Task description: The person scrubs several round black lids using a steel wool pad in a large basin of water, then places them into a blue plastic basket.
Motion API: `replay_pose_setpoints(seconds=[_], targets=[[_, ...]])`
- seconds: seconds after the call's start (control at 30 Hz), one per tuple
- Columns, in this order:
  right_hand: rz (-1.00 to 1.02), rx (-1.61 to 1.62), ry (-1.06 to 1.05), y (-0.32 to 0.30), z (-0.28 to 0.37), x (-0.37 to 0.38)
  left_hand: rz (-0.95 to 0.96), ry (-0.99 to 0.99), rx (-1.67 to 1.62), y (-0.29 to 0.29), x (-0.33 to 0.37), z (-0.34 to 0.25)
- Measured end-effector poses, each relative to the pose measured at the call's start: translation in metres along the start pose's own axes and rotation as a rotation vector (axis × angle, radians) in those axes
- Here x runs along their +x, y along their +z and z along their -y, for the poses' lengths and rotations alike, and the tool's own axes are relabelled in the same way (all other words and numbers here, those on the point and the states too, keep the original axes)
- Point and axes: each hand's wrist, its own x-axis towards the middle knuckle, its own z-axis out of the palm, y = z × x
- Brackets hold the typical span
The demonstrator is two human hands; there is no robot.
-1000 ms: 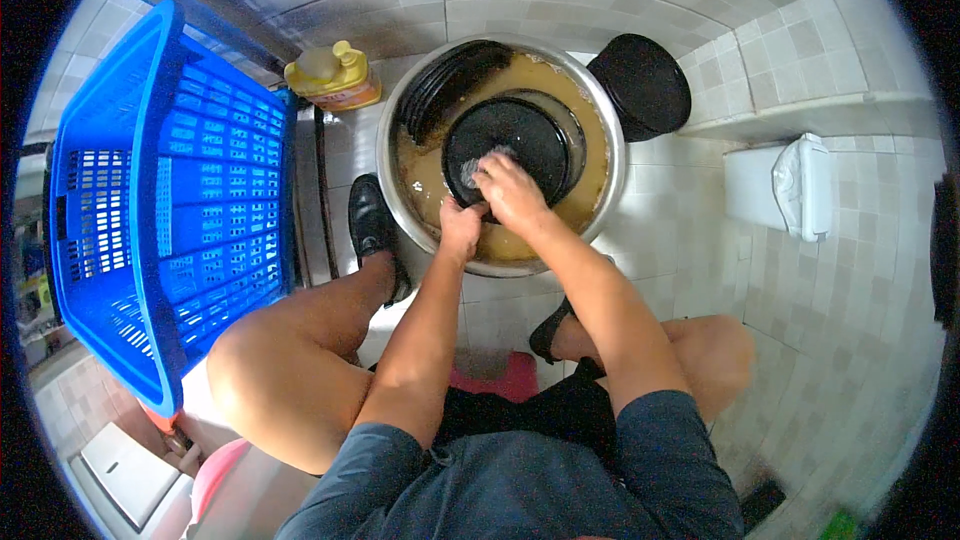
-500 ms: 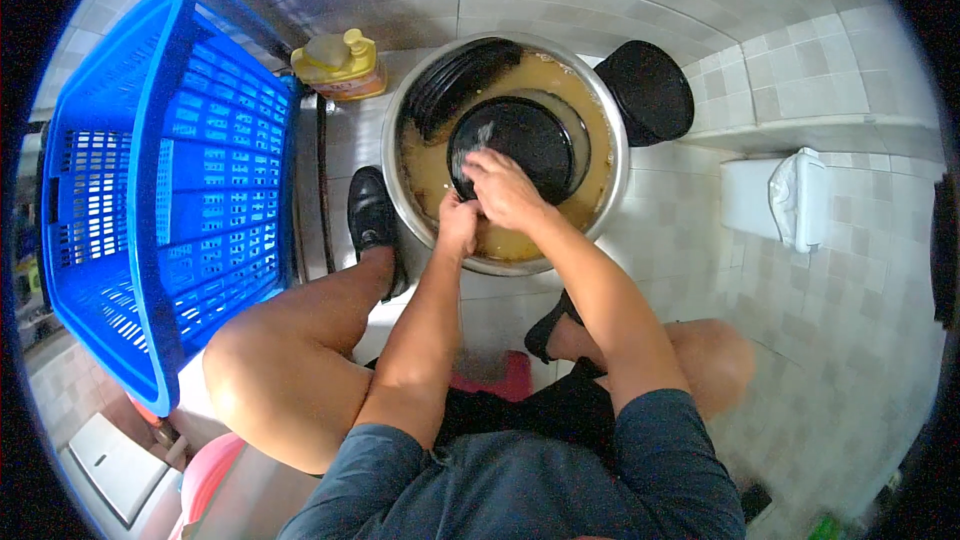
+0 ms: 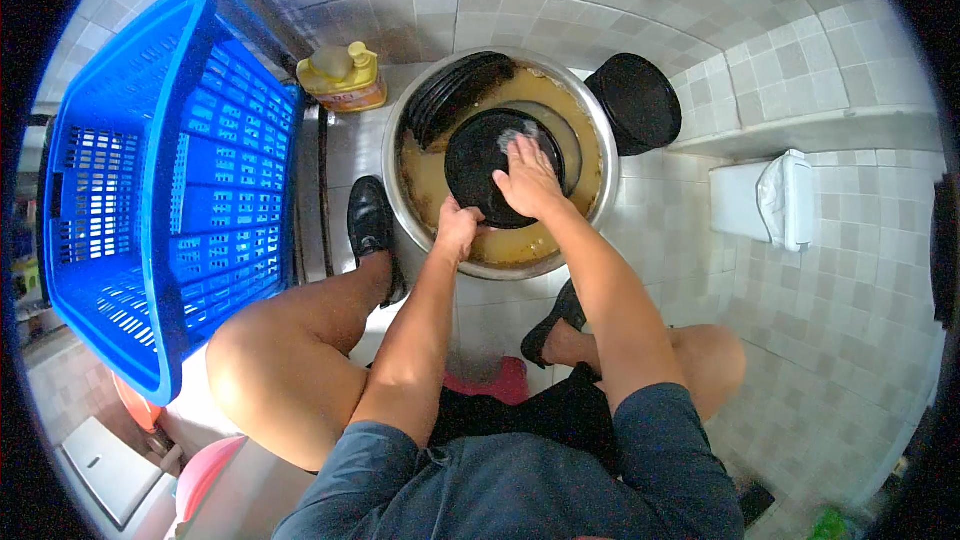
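A wide metal basin point(image 3: 389, 130) holds brownish, foamy water. Over the water I hold a round black plate point(image 3: 470, 165), its dark face up. My left hand point(image 3: 460, 226) grips the plate's near left rim, thumb on top. On the plate's face my right hand point(image 3: 530, 180) presses down with fingers extended over a silvery-white scouring pad point(image 3: 512, 132). Its fingertips partly cover the pad, so its exact kind is unclear. Another round dark dish point(image 3: 571, 145) lies partly under water behind the plate. Several black plates point(image 3: 455, 95) lean in a row at the basin's far left.
A stack of black round dishes point(image 3: 636, 105) stands right of the basin. At its left are a yellow jug point(image 3: 345, 80) and a large blue basket point(image 3: 235, 160). A white lidded bin point(image 3: 765, 200) stands by the right wall. My shoes point(image 3: 371, 225) flank the basin.
My right hand has slid the scouring pad from the plate's left side to its far right part. The left hand stays at the near rim, and the plate's tilt has shifted slightly.
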Motion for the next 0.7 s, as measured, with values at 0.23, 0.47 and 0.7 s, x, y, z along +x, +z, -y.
replay_pose_setpoints(seconds=[0.23, 0.47, 0.7], targets=[[0.137, 0.003, -0.3, -0.006, 0.032, -0.066, -0.031, -0.044, 0.031, -0.028, -0.007, -0.004], [-0.055, -0.112, 0.063, -0.004, -0.014, -0.008, 0.023, -0.061, 0.033, -0.006, -0.001, -0.005], [-0.074, 0.067, -0.052, 0.005, 0.033, 0.056, 0.085, -0.082, 0.033, -0.022, 0.007, 0.004]])
